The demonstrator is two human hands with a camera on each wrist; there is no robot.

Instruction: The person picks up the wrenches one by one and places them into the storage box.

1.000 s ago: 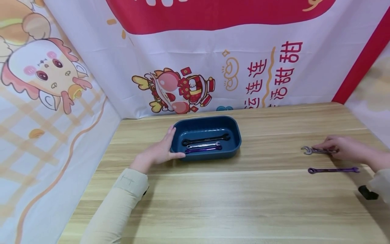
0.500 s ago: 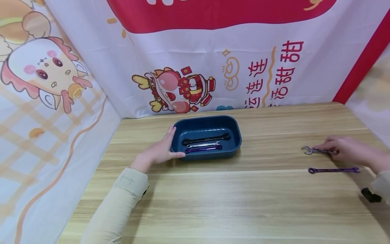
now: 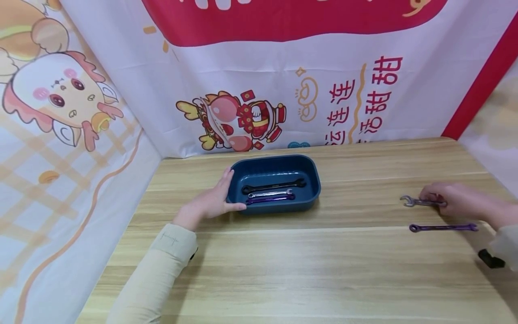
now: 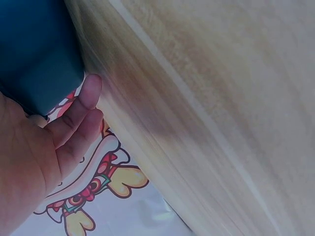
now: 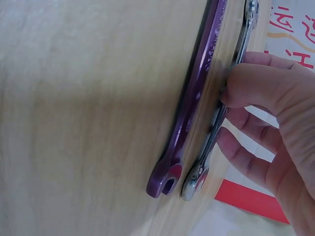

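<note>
My left hand (image 3: 212, 195) lies against the left end of a dark blue rectangular box (image 3: 314, 193). In the left wrist view, its fingers (image 4: 76, 132) stretch fairly straight beside the box wall. Inside the box are a black wrench (image 3: 273, 185), a small silver wrench (image 3: 269, 194) and a purple wrench (image 3: 271, 198). At the right of the table, my right hand (image 3: 459, 200) pinches a silver wrench (image 3: 413, 201) between thumb and fingers, close over the wood. Just in front of that wrench lies another purple wrench (image 3: 443, 227), nearly parallel to it.
Wood-grain table (image 3: 303, 270) stretches between the box and the right-hand wrenches. Printed cloth (image 3: 315, 99) hangs along the back edge, and more cloth (image 3: 81, 189) covers the left side. A black object (image 3: 491, 258) shows below the right sleeve.
My right hand's fingers have shifted slightly on the silver wrench, which stays about where it was. The left hand, the box and the other wrenches have not moved.
</note>
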